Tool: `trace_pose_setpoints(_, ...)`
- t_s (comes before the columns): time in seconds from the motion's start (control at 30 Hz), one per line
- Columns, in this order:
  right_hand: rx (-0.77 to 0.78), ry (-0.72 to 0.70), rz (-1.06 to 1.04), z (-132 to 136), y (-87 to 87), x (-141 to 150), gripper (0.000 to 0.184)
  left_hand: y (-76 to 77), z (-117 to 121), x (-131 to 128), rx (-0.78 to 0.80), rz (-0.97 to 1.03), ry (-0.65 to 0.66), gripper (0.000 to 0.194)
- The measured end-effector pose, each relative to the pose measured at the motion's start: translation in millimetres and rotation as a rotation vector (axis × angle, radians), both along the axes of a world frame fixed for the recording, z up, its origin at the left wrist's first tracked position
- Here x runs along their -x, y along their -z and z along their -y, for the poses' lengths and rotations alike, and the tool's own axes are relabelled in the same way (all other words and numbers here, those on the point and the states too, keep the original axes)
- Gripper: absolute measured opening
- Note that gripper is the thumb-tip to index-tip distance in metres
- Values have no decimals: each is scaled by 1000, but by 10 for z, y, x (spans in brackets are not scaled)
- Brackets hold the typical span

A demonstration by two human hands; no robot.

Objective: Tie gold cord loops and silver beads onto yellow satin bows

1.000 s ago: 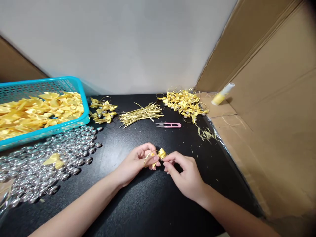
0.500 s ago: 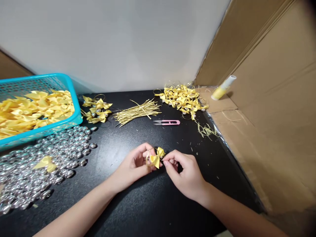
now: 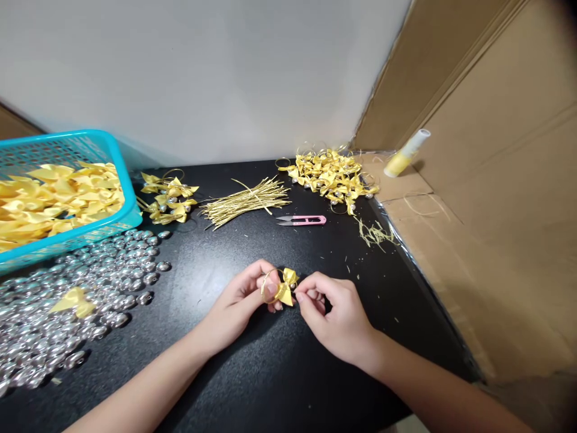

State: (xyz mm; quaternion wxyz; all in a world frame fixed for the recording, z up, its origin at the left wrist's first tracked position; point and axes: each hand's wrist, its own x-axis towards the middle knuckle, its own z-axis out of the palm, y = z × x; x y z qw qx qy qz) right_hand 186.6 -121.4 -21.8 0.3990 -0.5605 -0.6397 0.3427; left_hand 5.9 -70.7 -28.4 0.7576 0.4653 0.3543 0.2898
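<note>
Over the black table (image 3: 252,373), my left hand (image 3: 241,304) and my right hand (image 3: 338,316) meet on a small yellow ribbon bow (image 3: 285,288) with a gold wire loop. The left fingers pinch the loop side of the bow. My right thumb and forefinger pinch its right end. Both hands are closed on it, just above the tabletop.
A teal basket (image 3: 67,234) of yellow bows stands far left, with a spread of silver beads (image 3: 67,307) before it. Behind the hands lie gold wire strands (image 3: 246,201), pink snips (image 3: 302,220), two piles of finished bows (image 3: 333,177) (image 3: 166,198), and a glue tube (image 3: 404,154). Cardboard walls (image 3: 496,210) stand at right.
The view has shifted, so everything sits further left in the frame. The bow has turned a little between my fingers, and the wire loop now shows at its left. My hands stay together.
</note>
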Motion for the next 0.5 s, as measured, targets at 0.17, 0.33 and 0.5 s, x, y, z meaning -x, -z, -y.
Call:
trace_pose_setpoints(0.17, -30, 6, -21, -22, -24, 15, 13, 5, 8, 8, 0, -14, -5, 22)
trace_pose_setpoints(0.33, -7, 8, -2, -14, -17, 19, 13, -24, 26, 5, -56, -35, 37, 22)
trace_pose_setpoints(0.5, -22, 2, -18, -17, -21, 21, 13, -67, 45, -37, -85, -87, 27, 28)
